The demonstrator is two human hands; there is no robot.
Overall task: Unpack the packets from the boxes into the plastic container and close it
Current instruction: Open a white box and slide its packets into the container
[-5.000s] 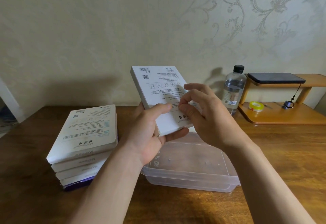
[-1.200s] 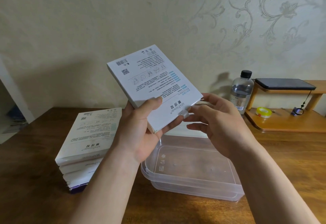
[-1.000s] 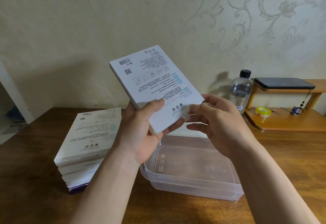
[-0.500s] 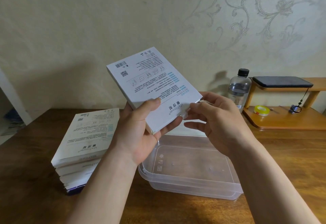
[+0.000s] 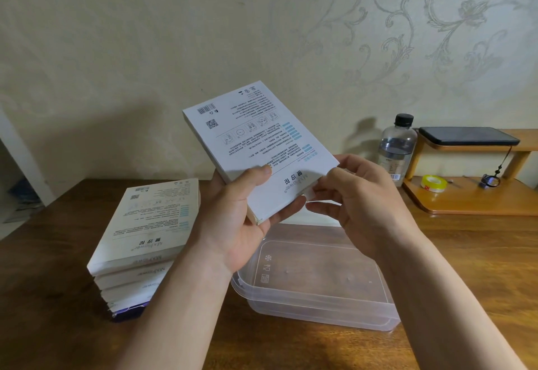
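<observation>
Head view: your left hand (image 5: pixel 233 224) grips the box (image 5: pixel 262 151) above the container (image 5: pixel 320 311); your right hand (image 5: pixel 364 203) pinches its flap (image 5: pixel 309 193).

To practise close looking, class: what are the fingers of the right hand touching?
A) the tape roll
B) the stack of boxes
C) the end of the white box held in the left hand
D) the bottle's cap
C: the right hand pinches the near end of the white box, which the left hand grips.
</observation>
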